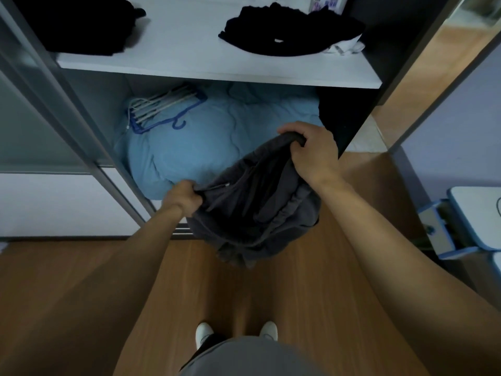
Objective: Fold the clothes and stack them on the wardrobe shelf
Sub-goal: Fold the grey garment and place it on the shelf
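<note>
Dark grey garment point(254, 202) held at frame centre, edge pinched by curled fingers of left hand point(184, 196) and right hand point(311, 150). Risk: bunched cloth is folded crooked, slips to floor.

The left hand point(184, 198) and the right hand point(311, 150) are stretched forward, fingers curled. The left pinches the grey garment point(257, 213) at one edge. The right, farther out, grips its rim from above.

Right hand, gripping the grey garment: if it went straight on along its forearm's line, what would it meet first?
Most likely the blue bedding in the lower compartment, under the white shelf. The right hand holds the grey garment in front of it; depth is unclear.
</note>
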